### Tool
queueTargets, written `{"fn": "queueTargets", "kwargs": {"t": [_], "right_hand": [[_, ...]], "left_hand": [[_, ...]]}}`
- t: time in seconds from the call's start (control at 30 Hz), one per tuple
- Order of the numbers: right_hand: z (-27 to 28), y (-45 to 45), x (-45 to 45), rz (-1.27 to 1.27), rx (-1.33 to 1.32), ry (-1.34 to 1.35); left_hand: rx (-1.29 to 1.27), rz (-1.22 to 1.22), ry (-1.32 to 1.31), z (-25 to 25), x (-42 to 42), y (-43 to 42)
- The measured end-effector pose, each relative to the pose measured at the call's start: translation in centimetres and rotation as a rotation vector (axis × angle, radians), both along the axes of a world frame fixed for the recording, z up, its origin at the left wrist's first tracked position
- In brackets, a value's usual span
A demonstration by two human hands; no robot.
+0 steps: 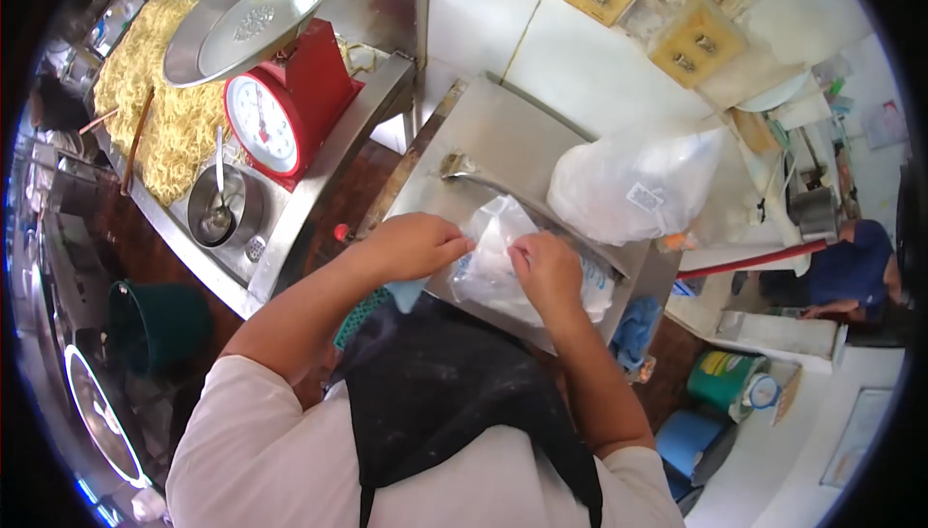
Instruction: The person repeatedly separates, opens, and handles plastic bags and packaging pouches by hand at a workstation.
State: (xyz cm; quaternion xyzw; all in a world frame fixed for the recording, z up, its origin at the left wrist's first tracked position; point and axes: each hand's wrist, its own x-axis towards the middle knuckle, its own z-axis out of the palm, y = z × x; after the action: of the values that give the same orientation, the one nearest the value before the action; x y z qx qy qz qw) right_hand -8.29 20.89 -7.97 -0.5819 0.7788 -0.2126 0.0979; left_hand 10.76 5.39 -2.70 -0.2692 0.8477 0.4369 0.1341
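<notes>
A clear plastic bag (483,272) with something white inside stands on the steel surface in front of my body. My left hand (425,246) pinches the bag's upper left side, fingers closed. At the upper right side of the same bag, my right hand (543,272) is closed on the plastic with thumb and fingertips together. More clear plastic with blue print (596,286) lies just right of the bag, partly behind my right hand. A large, full white plastic bag (628,185) sits farther back to the right.
Noodles (159,93), a red scale (290,112) with a metal pan (253,20) and a pot (224,207) with a ladle are on the left counter. A green bucket (159,325) stands below. A person (851,272) is at the far right, near a blue bin (688,439).
</notes>
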Motion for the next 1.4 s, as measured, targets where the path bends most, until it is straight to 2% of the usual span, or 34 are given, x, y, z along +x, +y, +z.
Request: {"fn": "queueTargets", "kwargs": {"t": [0.1,0.2,0.3,0.37,0.47,0.5,0.6,0.7,0.9,1.0,1.13,1.23,1.4], "right_hand": [[0.4,0.2,0.3,0.031,-0.022,-0.051],[0.8,0.5,1.3,0.113,-0.034,-0.045],[-0.4,0.4,1.9,0.102,0.014,0.021],[-1.4,0.3,1.5,0.063,0.039,0.012],[-1.6,0.5,1.2,0.039,-0.071,-0.174],[-1.1,0.4,1.3,-0.008,-0.035,-0.232],[-0.5,0.3,1.6,0.011,0.017,-0.236],[0.3,-0.2,2.1,0.117,-0.024,-0.174],[-1.4,-0.6,1.5,0.136,0.054,-0.145],[-1.2,-0.3,1.3,0.134,0.024,-0.258],[-0.3,-0.3,1.0,0.019,0.036,-0.476],[-0.2,-0.4,0.7,0.021,-0.030,-0.548],[1.4,-0.6,0.1,0.041,-0.054,-0.603]], "left_hand": [[-0.144,0.145,0.489,-6.0,-1.1,0.2],[0.342,0.211,0.418,-8.6,-2.9,-0.3],[0.331,0.252,0.290,-9.3,-3.1,-0.2],[0.442,0.282,0.267,-9.5,-2.7,-0.3],[0.550,0.287,0.229,-9.6,-1.3,-0.1],[0.577,0.276,0.223,-9.6,-1.1,-0.1],[0.667,0.294,0.239,-10.3,-0.8,0.9],[0.618,0.264,0.256,-10.7,-1.0,1.3],[0.591,0.268,0.255,-10.6,-1.2,1.3],[0.542,0.253,0.213,-10.0,-1.5,1.3],[0.714,0.305,0.333,-10.3,-2.1,2.0],[0.639,0.238,0.301,-9.6,-2.5,2.0],[0.846,0.339,0.350,-9.4,-2.6,2.4]]}}
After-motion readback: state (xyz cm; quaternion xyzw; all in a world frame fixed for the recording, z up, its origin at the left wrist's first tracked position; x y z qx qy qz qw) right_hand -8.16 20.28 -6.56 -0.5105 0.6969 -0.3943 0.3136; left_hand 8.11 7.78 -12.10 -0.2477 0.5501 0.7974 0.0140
